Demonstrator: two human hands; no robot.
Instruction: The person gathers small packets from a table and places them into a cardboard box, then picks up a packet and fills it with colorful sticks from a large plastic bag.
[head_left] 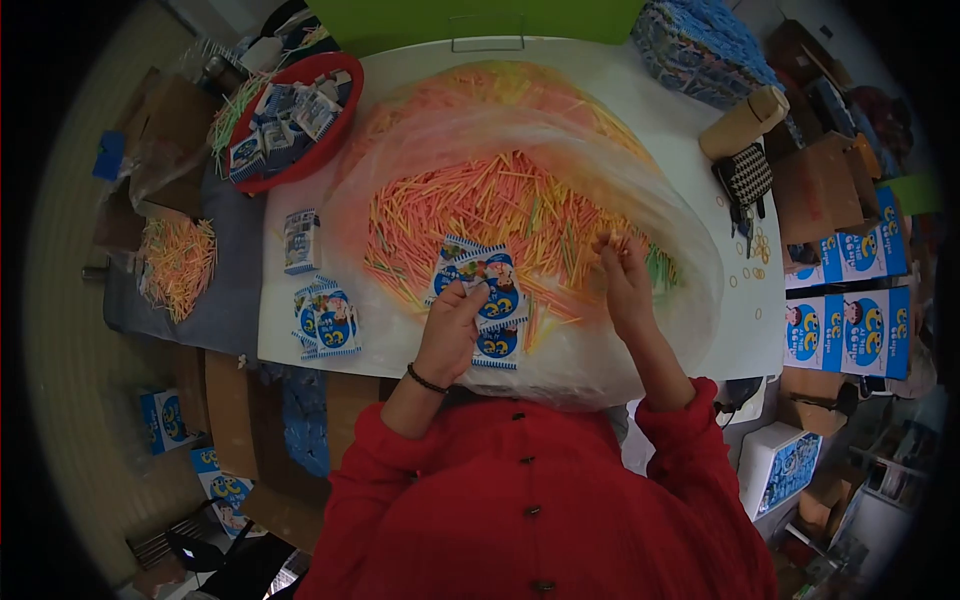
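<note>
A big clear plastic bag (690, 240) lies spread on the white table, full of thin pink, yellow and green sticks (480, 195). Over its near edge, my left hand (455, 325) is closed on several blue-and-white printed packets (497, 272), fanned out, thumb on top. Another packet (497, 345) shows just below them, partly covered. My right hand (625, 275) is raised above the right part of the sticks, fingertips pinched together. Something small and pale is at those fingertips; I cannot tell what it is.
At left lie a packet (301, 241) and a small stack of packets (328, 318). A red basin (352, 105) holds more packets. Loose sticks (178, 265) are heaped on grey cloth. Rubber bands (755, 250), a patterned pouch (743, 175) and a tan bottle (745, 122) are at right.
</note>
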